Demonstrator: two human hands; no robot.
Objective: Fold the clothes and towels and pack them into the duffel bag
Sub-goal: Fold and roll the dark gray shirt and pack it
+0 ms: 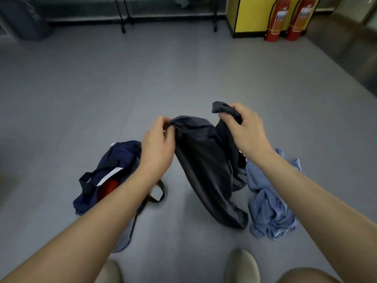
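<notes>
Your left hand (157,144) pinches a top edge of the dark garment (204,170) at frame centre, and your right hand (244,129) clenches a bunch of it just to the right. Shift both grips to matching corners and shake it flat before folding. The bag (114,160) lies open at lower left.

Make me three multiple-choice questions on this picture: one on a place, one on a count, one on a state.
1. Relative to the dark garment, the light blue garment lies: A) left; B) right; C) underneath.
2. Red fire extinguishers in view: A) one; B) three; C) two.
3. The dark garment is: A) held by both hands; B) folded flat; C) lying untouched.
Answers: B, it lies crumpled on the person's right; C, two stand by the yellow cabinet; A, the left hand and right hand each grip its top.
</notes>
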